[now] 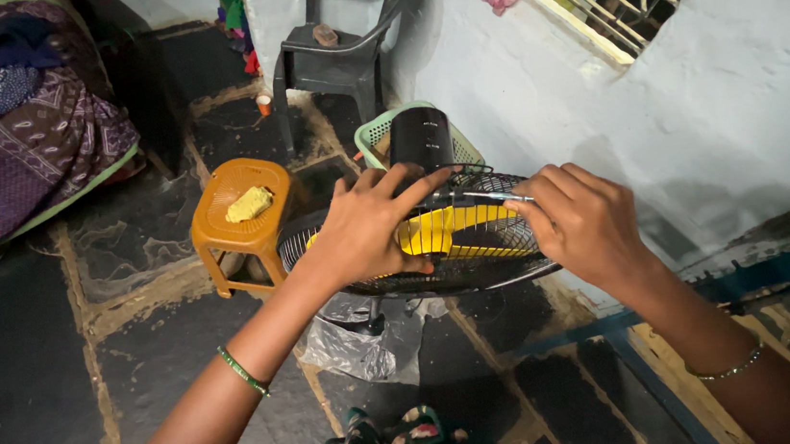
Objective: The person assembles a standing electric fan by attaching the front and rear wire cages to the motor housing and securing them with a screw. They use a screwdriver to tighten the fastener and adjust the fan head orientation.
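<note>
A pedestal fan (455, 240) with a wire grille and yellow blades stands tilted on a dark stone floor (24, 383), just before a whitewashed wall (740, 92). The left hand (367, 229) lies spread on the grille, fingers loose. The right hand (583, 223) pinches a thin metal tool (479, 196) against the grille. Beside the fan sits an orange stool (240, 218); farther back, a dark plastic chair (349, 43) and a quilted bed (9, 124).
</note>
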